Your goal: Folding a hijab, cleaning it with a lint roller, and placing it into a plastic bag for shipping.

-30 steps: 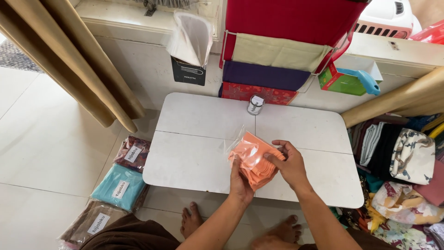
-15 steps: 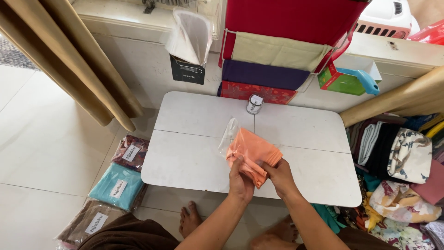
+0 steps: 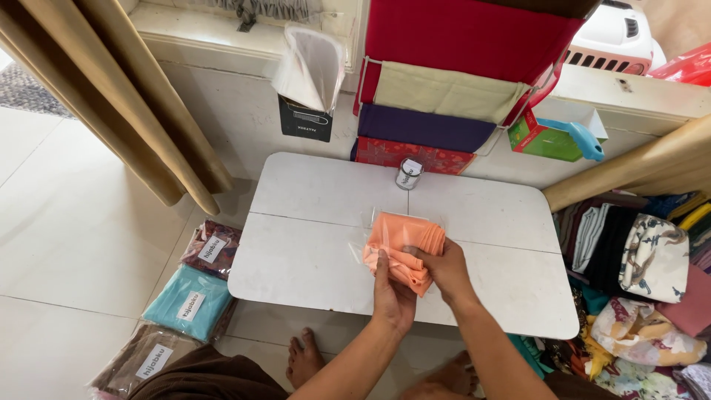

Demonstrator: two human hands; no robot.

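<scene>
Right now both hands meet just below the centre of the frame, over the near half of a white folding table [image 3: 311, 259]. The left hand [image 3: 391, 296] comes up from below, fingers wrapped onto the lower edge of a folded orange cloth [image 3: 404, 248]; the right hand [image 3: 448, 270] pinches the same cloth from the right, thumb and fingers clenched on its folds. A clear plastic sleeve [image 3: 370, 237] shows around the cloth's left and upper edges — whether the cloth sits fully inside it I cannot tell.

What could slip? The sleeve looks thin and slick, so a loose pinch might let the folds slide apart and spoil the neat stack. The cloth hangs close to the table's near edge too, and a fumble could drop it towards the bare feet [image 3: 304, 359] on the floor below.

The table is plain white with a seam across its middle, and a small tape roll [image 3: 408, 174] stands near its far edge. Left of it, on pale floor tiles, lie labelled packs of cloth [image 3: 189, 304] — patterned, teal, brown. At the top, stacked fabrics [image 3: 452, 89] in red, beige and purple; a green box [image 3: 544, 137] to their right; more textiles heaped at lower right, and curtains upper left.
</scene>
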